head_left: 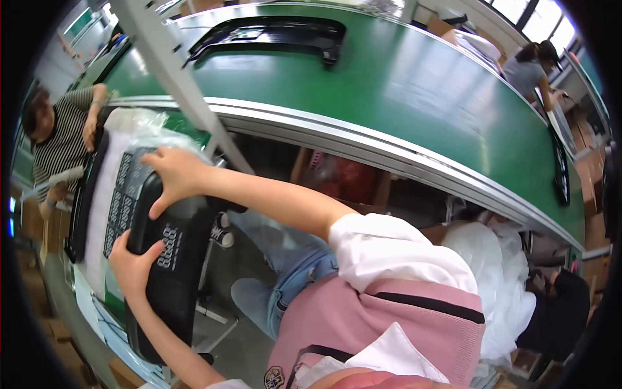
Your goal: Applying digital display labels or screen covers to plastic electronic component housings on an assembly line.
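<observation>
Both my hands are at a long black molded part with rounded ends and small pale marks on its face. My right hand curves over its far end, thumb on the dark edge and fingers apart. My left hand grips the same edge lower down, thumb on the face and fingers round the outer side. Beyond the edge lies a dark sheet with rows of pale patterns, beside a white padded strip. The undersides of both the part and my fingers are hidden.
A co-worker in a striped top stands at the left, hands near a long black piece. A grey post rises by the green table, which bears a black curved panel. Clear plastic wrap is bundled at the right.
</observation>
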{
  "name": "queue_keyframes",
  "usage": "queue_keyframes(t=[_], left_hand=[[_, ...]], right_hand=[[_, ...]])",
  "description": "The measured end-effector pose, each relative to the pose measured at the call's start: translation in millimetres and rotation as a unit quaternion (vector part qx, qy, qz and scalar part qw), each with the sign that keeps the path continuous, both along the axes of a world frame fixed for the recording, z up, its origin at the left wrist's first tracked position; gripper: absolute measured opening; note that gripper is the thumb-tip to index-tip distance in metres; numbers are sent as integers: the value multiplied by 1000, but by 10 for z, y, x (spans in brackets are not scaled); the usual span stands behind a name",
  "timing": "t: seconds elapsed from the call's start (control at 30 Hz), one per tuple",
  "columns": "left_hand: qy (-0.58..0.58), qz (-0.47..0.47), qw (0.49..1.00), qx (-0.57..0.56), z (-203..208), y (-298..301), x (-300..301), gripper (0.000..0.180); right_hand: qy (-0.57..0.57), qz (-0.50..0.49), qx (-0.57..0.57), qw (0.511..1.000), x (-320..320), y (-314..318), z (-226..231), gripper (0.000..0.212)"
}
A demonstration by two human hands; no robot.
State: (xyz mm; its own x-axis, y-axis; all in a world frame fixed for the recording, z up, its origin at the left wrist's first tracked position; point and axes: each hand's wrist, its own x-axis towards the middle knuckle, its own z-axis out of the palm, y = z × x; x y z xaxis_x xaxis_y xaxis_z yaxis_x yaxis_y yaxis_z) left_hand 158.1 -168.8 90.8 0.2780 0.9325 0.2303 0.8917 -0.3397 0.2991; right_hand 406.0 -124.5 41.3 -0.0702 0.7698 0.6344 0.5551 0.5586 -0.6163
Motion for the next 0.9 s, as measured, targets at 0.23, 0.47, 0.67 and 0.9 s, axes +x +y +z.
queue_keyframes(t=[0.23,0.47,0.67,0.9], left_hand=[[-20,-57,980,191,782,-1252,387,68],[67,-190,927,316,1269,-2291,1058,72],[-76,-326,799,499,919,-2273,1176,36],[-111,-369,812,439,347,-2172,1188,15]], right_hand=[[-27,56,152,986,506,-1262,960,75],[42,-55,56,996,1694,-3173,1562,75],[59,-402,200,891,2644,-4920,1699,98],[-285,-737,192,582,2436,-4284,1556,70]])
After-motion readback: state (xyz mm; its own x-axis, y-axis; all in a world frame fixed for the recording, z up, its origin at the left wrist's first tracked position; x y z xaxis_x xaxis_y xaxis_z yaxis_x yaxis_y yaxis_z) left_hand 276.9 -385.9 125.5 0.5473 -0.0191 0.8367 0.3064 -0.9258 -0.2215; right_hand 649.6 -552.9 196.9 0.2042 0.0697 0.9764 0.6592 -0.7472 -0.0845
